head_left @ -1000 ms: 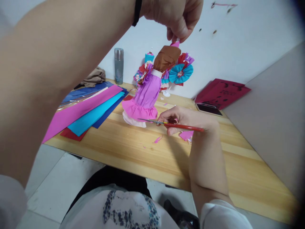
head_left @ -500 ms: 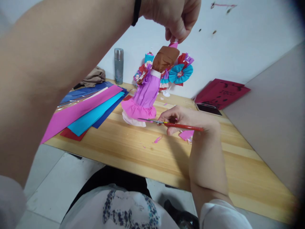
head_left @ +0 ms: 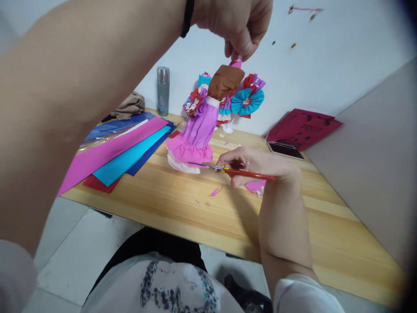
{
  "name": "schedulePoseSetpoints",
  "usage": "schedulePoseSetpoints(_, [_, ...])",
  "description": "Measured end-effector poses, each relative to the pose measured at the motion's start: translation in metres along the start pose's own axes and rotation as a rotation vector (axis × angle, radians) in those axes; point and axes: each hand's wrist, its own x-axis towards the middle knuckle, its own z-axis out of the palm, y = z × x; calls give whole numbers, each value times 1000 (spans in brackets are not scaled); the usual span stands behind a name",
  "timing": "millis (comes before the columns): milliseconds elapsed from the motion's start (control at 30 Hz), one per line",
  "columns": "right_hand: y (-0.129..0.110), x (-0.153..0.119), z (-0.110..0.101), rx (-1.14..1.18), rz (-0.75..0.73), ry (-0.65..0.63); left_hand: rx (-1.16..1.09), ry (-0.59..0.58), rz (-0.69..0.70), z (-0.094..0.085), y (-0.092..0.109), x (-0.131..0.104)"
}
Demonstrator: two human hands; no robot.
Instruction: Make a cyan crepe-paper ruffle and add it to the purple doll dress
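High above the table, my left hand [head_left: 243, 30] pinches the pink top of a small crepe-paper dress [head_left: 201, 124], which hangs tilted. It has a brown bodice, a white waistband, a purple skirt, and pink and white frills at the hem. Red-handled scissors [head_left: 247, 174], seen nearly edge-on, are in my right hand [head_left: 243, 164], low beside the hem. Their thin blades point left, across the frill in this view; whether they touch the paper I cannot tell. Behind the dress stand crepe-paper flowers and ruffles [head_left: 247, 101] in blue, red and purple, partly hidden.
Folded paper sheets [head_left: 130, 150] in several colours lie on the left of the wooden table [head_left: 163, 204]. A grey flask [head_left: 163, 91] stands against the wall. At the right are a dark pink bag [head_left: 304, 128] and a phone [head_left: 286, 150]. Pink paper scraps [head_left: 215, 191] lie near the middle.
Almost nothing differs. The dress's lower edge has shifted very slightly, and both hands keep their holds in nearly the same places.
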Motion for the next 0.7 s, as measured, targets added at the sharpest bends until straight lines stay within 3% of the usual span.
schedulePoseSetpoints(167, [-2,2,0,-33,-31,-11,16,-38,-5,0,3,1])
schedulePoseSetpoints(700, [1,4,1,-26,-64,4,-20,1,9,3,5,6])
